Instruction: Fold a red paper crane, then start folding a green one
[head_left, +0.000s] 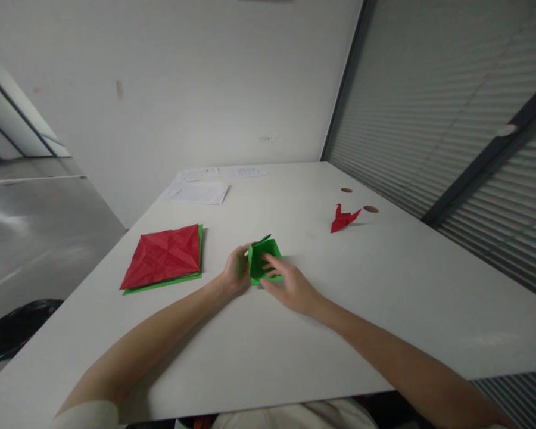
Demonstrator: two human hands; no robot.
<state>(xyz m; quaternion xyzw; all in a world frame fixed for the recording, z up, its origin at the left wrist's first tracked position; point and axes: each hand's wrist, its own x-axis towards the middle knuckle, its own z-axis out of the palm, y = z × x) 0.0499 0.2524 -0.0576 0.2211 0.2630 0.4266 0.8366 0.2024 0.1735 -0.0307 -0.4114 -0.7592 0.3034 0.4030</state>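
A small green folded-paper box (256, 268) stands near the middle of the white table, its hollow inside facing up and toward me. A pointed flap of the paper sticks up at its far rim. My left hand (237, 271) grips the box from its left side; some of those fingers are hidden behind the paper. From the right, my right hand (292, 287) has its fingers inside the box. Its thumb lies outside at the near edge, so the right wall sits between them.
Creased red paper (165, 256) lies over green sheets (201, 250) at the left. A red paper crane (343, 219) rests at the right, near two round table holes (370, 209). Printed papers (196, 192) lie at the back. A black-lined bin (18, 328) stands beyond the left edge.
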